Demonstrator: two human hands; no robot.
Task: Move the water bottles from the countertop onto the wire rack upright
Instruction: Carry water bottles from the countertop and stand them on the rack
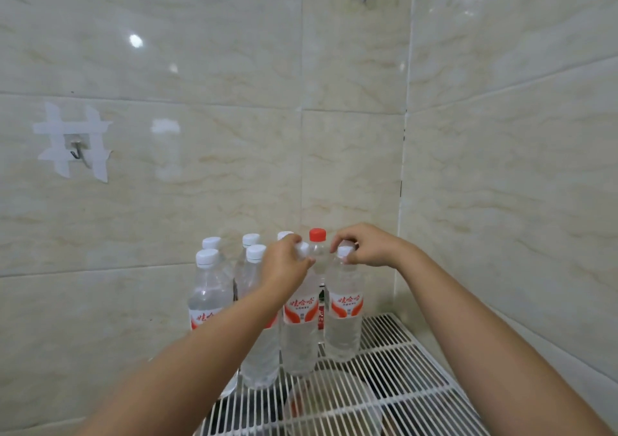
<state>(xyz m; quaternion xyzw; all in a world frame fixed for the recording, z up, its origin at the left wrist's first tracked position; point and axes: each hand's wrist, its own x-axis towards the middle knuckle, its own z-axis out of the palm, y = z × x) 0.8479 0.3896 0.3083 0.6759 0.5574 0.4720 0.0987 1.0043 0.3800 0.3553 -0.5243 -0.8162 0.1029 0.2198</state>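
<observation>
Nearest the camera, a white wire rack [394, 399] fills the bottom of the view, and through its bars a blurred clear object lies below, too dim to name. Two bare forearms reach out over the rack toward a cluster of clear water bottles standing upright on it in the tiled corner. The left hand [284, 265] has its fingers curled round the white cap and neck of a front bottle [300, 342] with a red and white label. Just to its right, the right hand [364, 245] pinches the white cap of the neighbouring labelled bottle [343, 322], fingertips closed on the cap. Both bottles stand with their bases on the bars. To the left, further white-capped bottles [209, 288] stand in two rows, close together. Behind the two held bottles rises a red-capped bottle [317, 235]. Beyond, cream marble-patterned wall tiles [234, 67] meet in a corner, and on the left wall a metal hook [77, 151] sits fastened with white tape strips
</observation>
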